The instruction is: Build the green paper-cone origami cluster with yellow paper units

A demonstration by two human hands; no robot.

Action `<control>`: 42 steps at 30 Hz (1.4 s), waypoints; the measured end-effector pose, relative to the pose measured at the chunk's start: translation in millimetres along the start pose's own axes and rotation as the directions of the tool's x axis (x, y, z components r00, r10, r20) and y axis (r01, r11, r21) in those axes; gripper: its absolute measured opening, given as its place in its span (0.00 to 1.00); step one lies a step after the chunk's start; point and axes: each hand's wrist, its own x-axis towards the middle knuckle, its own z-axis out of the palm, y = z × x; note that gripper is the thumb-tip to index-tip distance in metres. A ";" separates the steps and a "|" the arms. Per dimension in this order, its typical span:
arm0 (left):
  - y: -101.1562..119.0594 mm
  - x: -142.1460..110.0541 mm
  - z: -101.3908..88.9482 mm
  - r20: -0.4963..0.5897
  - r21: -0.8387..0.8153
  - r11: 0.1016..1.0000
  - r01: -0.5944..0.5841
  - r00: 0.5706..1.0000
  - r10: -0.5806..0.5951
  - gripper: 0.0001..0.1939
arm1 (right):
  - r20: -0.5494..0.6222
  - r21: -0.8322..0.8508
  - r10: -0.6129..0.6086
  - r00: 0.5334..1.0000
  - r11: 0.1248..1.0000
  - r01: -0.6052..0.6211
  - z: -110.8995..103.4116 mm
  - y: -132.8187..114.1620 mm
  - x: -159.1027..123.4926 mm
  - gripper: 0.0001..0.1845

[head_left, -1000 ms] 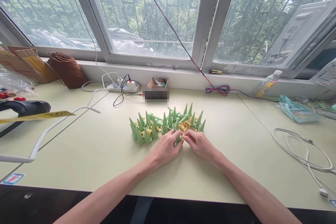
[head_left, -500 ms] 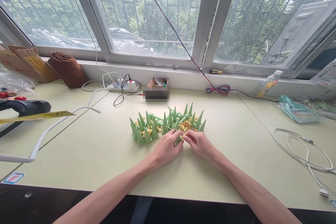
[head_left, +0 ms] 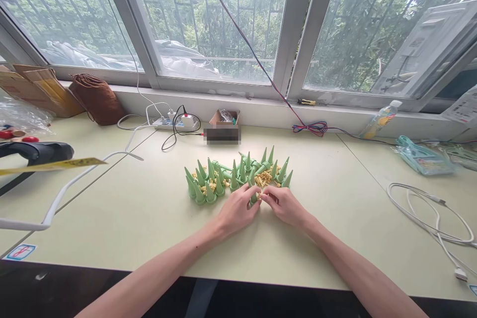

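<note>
My left hand [head_left: 239,209] is closed around a green plastic spike [head_left: 254,198], partly hidden by the fingers. Close against it, my right hand [head_left: 285,204] pinches a small yellow piece [head_left: 260,196] at the spike's side; its exact shape is covered by my fingertips. Behind both hands stand several green cone-shaped spikes [head_left: 210,192], points up, with a few more lying on their sides [head_left: 223,167]. Small yellow plastic pieces [head_left: 264,178] lie heaped among the spikes.
A small open cardboard box [head_left: 224,118] and a power strip [head_left: 175,122] with cables sit by the window sill. To the right are a bottle [head_left: 380,120], a bagged teal item [head_left: 423,156] and a coiled white cable [head_left: 428,213]. A brown pouch [head_left: 97,99] stands at left.
</note>
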 end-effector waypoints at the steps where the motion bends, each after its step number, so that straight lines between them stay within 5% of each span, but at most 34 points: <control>1: 0.0 -0.1 0.0 0.001 -0.001 1.000 -0.001 1.000 0.001 0.09 | 0.000 -0.002 0.001 1.000 1.000 -0.001 -0.2 0.2 0.3 0.18; 10: 2.0 0.3 -2.3 -0.013 -0.023 1.000 0.005 1.000 -0.005 0.10 | 0.004 0.007 0.002 1.000 1.000 -0.002 -0.1 -1.2 -2.1 0.10; 20: 1.7 -0.2 -1.1 0.012 -0.018 1.000 0.000 1.000 0.000 0.09 | 0.010 -0.007 -0.006 1.000 1.000 0.006 -1.3 -1.2 0.7 0.21; 27: 2.0 0.1 -2.9 0.007 -0.023 1.000 0.009 1.000 -0.009 0.10 | -0.003 0.013 0.000 1.000 1.000 0.000 -0.8 -1.9 -1.5 0.11; 38: 2.4 -0.1 -2.4 -0.010 -0.030 1.000 -0.009 1.000 0.009 0.09 | -0.004 -0.047 -0.024 1.000 0.999 0.024 -2.0 -2.7 0.4 0.22; 42: 2.3 0.0 -3.0 -0.008 -0.024 1.000 -0.003 1.000 0.003 0.10 | -0.003 -0.031 -0.001 1.000 1.000 0.001 -2.2 -3.8 -0.4 0.16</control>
